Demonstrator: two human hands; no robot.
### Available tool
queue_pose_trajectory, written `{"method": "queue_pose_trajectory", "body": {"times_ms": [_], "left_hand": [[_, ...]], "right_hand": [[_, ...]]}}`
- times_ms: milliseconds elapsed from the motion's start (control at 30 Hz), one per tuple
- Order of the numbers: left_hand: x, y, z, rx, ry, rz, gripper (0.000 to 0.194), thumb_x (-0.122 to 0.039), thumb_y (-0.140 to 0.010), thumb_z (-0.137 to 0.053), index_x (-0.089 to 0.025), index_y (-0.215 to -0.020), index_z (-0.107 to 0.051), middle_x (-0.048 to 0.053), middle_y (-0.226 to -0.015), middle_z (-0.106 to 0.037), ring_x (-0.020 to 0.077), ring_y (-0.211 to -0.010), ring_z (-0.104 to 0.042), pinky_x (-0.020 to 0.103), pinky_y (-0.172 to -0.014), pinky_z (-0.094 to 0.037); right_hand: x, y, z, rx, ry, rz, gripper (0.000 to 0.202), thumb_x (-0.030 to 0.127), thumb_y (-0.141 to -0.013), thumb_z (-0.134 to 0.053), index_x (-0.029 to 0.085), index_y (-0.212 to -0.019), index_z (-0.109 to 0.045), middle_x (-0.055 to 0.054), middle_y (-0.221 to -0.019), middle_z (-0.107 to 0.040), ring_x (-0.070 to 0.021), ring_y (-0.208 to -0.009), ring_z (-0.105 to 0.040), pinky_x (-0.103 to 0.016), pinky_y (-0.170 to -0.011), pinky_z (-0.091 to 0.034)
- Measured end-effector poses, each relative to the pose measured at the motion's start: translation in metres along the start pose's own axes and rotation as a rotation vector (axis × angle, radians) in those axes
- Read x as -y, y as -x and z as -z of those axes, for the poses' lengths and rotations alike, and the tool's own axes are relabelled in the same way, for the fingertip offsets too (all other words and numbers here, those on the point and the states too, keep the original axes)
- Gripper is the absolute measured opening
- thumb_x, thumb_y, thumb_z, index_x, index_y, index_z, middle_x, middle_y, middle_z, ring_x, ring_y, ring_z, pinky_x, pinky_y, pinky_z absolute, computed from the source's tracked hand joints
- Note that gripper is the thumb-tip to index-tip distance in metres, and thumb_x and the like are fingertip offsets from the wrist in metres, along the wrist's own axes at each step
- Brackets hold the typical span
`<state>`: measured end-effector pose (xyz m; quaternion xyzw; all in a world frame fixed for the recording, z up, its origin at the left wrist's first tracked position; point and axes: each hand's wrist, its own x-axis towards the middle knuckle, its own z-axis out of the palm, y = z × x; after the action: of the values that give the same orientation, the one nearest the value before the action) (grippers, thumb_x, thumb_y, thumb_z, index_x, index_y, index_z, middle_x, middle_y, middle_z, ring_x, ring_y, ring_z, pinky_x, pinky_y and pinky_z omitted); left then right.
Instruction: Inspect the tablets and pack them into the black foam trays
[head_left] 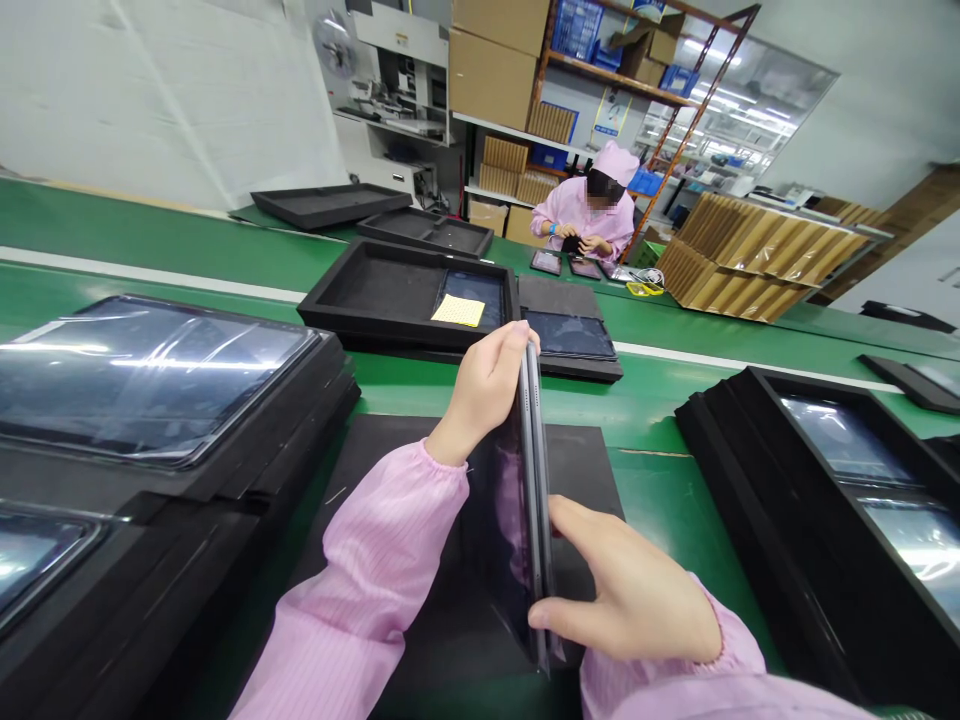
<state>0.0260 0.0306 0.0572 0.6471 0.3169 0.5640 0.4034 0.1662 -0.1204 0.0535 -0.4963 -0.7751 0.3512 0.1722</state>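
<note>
My left hand [482,390] and right hand [649,595] pinch 2 slim, grey-edged, black-screened tablets [534,460] upright, not laid flat on the black rectangular mat [589,462].

Pink work sleeves, gathered at the wrists, over my two bare hands.
My left sleeve [375,560], running from the lower left of the frame towards the centre, is light pink cloth with fine tonal stripes along it, loose and softly creased; its narrow cuff [448,468] puckers into small ruffles just above my left hand [484,385]. At the lower right my right sleeve [675,690] is the same pink, cut off by the bottom edge, with its own gathered cuff [724,635] by my right hand [637,585].
</note>
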Motion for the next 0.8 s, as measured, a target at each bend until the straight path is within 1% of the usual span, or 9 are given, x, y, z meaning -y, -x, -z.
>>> {"method": "queue_pose_trajectory", "body": {"times_ms": [133, 200, 300, 433, 567, 600, 667, 733, 800], "left_hand": [[-0.004, 0.004, -0.001, 0.02, -0.037, -0.025, 0.037, -0.044, -0.096, -0.039, -0.023, -0.068, -0.053, -0.002, -0.058, -0.048, 0.0161, -0.056, -0.049, 0.029, -0.06, -0.04], [-0.006, 0.006, -0.002, 0.03, -0.051, -0.03, 0.037, -0.044, -0.095, -0.038, -0.024, -0.068, -0.053, -0.001, -0.059, -0.048, 0.0167, -0.059, -0.051, 0.029, -0.061, -0.041], [-0.009, 0.009, -0.003, 0.038, -0.056, -0.044, 0.038, -0.047, -0.095, -0.038, -0.024, -0.068, -0.053, -0.001, -0.058, -0.048, 0.0175, -0.06, -0.053, 0.03, -0.062, -0.042], [-0.012, 0.012, -0.003, 0.04, -0.015, -0.062, 0.041, -0.049, -0.095, -0.039, -0.025, -0.066, -0.054, -0.001, -0.056, -0.048, 0.018, -0.06, -0.053, 0.03, -0.06, -0.042], [-0.012, 0.014, -0.003, 0.054, 0.01, -0.063, 0.042, -0.051, -0.095, -0.04, -0.025, -0.065, -0.054, -0.001, -0.054, -0.046, 0.018, -0.059, -0.052, 0.03, -0.058, -0.041], [-0.012, 0.014, -0.003, 0.059, 0.01, -0.064, 0.043, -0.052, -0.095, -0.04, -0.025, -0.066, -0.054, -0.001, -0.054, -0.046, 0.0183, -0.06, -0.053, 0.03, -0.058, -0.041], [-0.012, 0.016, -0.004, 0.069, 0.012, -0.072, 0.043, -0.053, -0.095, -0.038, -0.025, -0.067, -0.055, 0.0, -0.055, -0.048, 0.019, -0.063, -0.055, 0.031, -0.059, -0.041], [-0.012, 0.017, -0.004, 0.08, 0.012, -0.085, 0.043, -0.052, -0.096, -0.038, -0.025, -0.067, -0.056, 0.001, -0.057, -0.05, 0.0196, -0.066, -0.056, 0.031, -0.06, -0.041], [-0.011, 0.018, -0.005, 0.089, 0.012, -0.093, 0.043, -0.051, -0.096, -0.037, -0.025, -0.067, -0.056, 0.002, -0.059, -0.054, 0.0201, -0.068, -0.057, 0.032, -0.061, -0.042]], "right_hand": [[0.0, -0.001, -0.001, -0.004, -0.031, -0.002, 0.036, 0.031, -0.082, -0.076, 0.017, -0.112, -0.06, -0.008, -0.106, -0.069, -0.0262, -0.093, -0.069, -0.038, -0.082, -0.056], [0.0, -0.002, -0.002, -0.012, -0.043, -0.003, 0.038, 0.035, -0.084, -0.075, 0.018, -0.115, -0.061, -0.008, -0.108, -0.07, -0.0265, -0.096, -0.069, -0.037, -0.084, -0.056], [0.001, -0.004, -0.004, -0.046, -0.039, -0.005, 0.04, 0.041, -0.085, -0.075, 0.019, -0.115, -0.062, -0.007, -0.106, -0.071, -0.0268, -0.096, -0.07, -0.038, -0.085, -0.057], [0.003, -0.006, -0.007, -0.073, -0.024, -0.018, 0.034, 0.044, -0.084, -0.076, 0.02, -0.106, -0.065, -0.006, -0.099, -0.073, -0.0258, -0.09, -0.071, -0.036, -0.081, -0.057], [0.007, -0.007, -0.008, -0.098, 0.004, -0.038, 0.025, 0.041, -0.087, -0.072, 0.02, -0.098, -0.066, -0.004, -0.094, -0.073, -0.0239, -0.085, -0.071, -0.033, -0.078, -0.056], [0.008, -0.008, -0.008, -0.103, 0.009, -0.054, 0.024, 0.041, -0.086, -0.072, 0.02, -0.095, -0.065, -0.003, -0.091, -0.073, -0.0232, -0.082, -0.071, -0.032, -0.075, -0.055], [0.01, -0.008, -0.01, -0.104, 0.011, -0.102, 0.025, 0.042, -0.081, -0.075, 0.021, -0.087, -0.063, 0.0, -0.078, -0.07, -0.0207, -0.07, -0.069, -0.029, -0.064, -0.05], [0.011, -0.009, -0.012, -0.106, 0.006, -0.154, 0.029, 0.043, -0.075, -0.079, 0.022, -0.078, -0.058, 0.005, -0.063, -0.061, -0.017, -0.056, -0.061, -0.026, -0.055, -0.042], [0.012, -0.01, -0.014, -0.12, 0.008, -0.192, 0.033, 0.044, -0.071, -0.08, 0.023, -0.073, -0.053, 0.007, -0.055, -0.052, -0.0145, -0.048, -0.053, -0.025, -0.051, -0.035]]}}
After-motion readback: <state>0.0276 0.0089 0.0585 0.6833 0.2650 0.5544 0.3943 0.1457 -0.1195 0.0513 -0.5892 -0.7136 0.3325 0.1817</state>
